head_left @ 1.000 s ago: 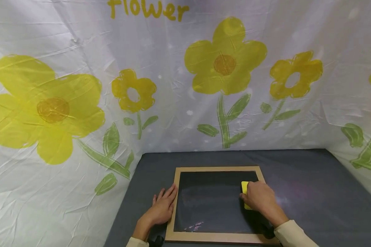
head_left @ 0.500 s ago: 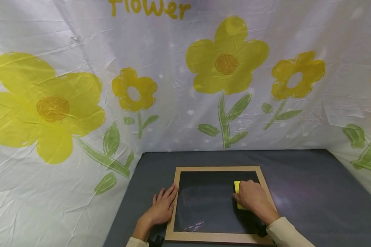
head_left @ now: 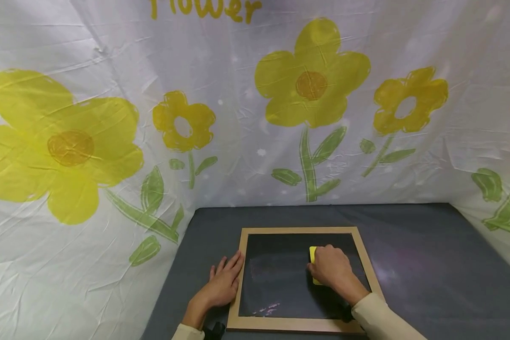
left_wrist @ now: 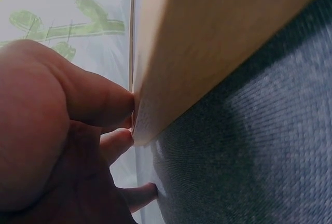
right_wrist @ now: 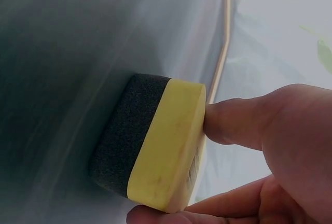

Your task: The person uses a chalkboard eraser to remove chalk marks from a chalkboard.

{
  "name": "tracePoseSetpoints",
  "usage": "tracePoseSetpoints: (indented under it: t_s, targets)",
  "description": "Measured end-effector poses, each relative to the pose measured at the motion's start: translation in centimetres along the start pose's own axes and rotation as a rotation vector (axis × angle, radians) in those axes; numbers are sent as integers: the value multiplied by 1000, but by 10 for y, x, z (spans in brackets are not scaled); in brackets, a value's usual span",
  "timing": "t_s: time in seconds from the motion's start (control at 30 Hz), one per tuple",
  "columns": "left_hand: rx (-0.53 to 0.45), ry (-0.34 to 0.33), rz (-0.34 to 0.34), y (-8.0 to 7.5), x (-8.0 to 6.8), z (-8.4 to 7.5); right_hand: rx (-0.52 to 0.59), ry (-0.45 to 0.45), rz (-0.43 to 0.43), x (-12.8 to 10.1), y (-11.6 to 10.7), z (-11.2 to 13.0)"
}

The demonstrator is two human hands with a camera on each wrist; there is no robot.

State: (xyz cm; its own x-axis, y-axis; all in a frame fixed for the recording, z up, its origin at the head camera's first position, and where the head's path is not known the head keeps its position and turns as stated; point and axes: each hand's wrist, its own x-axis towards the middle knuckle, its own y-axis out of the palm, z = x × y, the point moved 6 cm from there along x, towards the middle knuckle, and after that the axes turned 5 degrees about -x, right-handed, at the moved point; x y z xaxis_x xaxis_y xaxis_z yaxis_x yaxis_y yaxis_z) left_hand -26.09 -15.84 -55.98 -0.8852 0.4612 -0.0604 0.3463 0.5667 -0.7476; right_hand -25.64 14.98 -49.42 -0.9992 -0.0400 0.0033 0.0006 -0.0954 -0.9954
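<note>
Flower cloth (head_left: 280, 118) behind — grey mat (head_left: 429, 264) under framed chalkboard (head_left: 297, 325).

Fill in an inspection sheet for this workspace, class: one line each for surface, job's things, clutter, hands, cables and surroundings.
Surface: dark grey cloth-covered table.
Job's things: wood-framed chalkboard lying flat, faint pink chalk marks near its front edge; yellow eraser with dark foam underside on the board.
Clutter: nothing seen.
Hands: left hand rests flat against the frame's left edge; right hand grips the eraser.
Cables: nothing seen.
Surroundings: white sheet printed with yellow flowers behind and at both sides.
</note>
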Motion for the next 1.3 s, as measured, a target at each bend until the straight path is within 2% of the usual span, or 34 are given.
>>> tracePoseSetpoints:
  t_s: [0.13,0.2,0.47,0.7,0.97,1.2,1.3]
  targets:
    - [2,-31,14,-2,-1,-6,-15,0,4,4,3,9]
    - [-1,-28,14,-1,1,-3,-22,2,4,5,3,13]
    - [-10,25,0,8,7,21,-14,-3,-12,7,4,24]
    - [-21,22,0,6,3,14,-4,-12,-15,8,7,32]
    - [-23,48,-10,4,2,12,14,-25,-26,11,8,44]
    - [-1,19,-14,10,7,22,30,-48,-45,11,11,55]
    - [-4,18,-9,9,7,19,28,-58,-54,11,10,60]
